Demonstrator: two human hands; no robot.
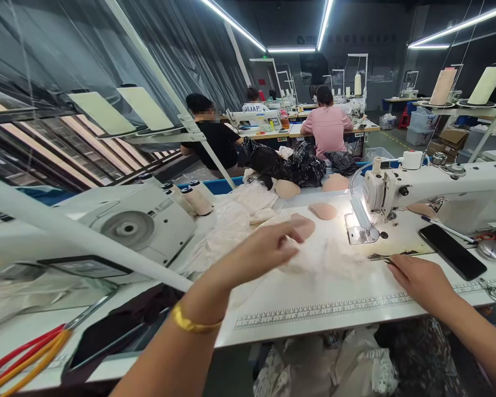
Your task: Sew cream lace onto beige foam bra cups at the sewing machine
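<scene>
My left hand point(268, 248), with a gold bracelet point(190, 322) at the wrist, hovers over the white table, its fingers curved and apart from the thumb. Just behind its fingertips lies a beige moulded cup pad point(305, 226). Sheer pale fabric point(341, 262) spreads below and to the right of this hand, blurred in places. My right hand point(424, 281) rests at the front edge of the sewing machine bed, fingers closed together; a small dark thing shows at their tips, too unclear to name. The needle area point(361, 231) is lit, behind and left of the right hand.
A sewing machine point(446, 184) stands at right, with a black phone point(452, 251) in front. Pale lace pieces point(235, 220) are heaped left of centre, near thread cones point(196, 199). A ruler strip point(322, 311) runs along the table front. Two people sit ahead, beyond black bags point(303, 165).
</scene>
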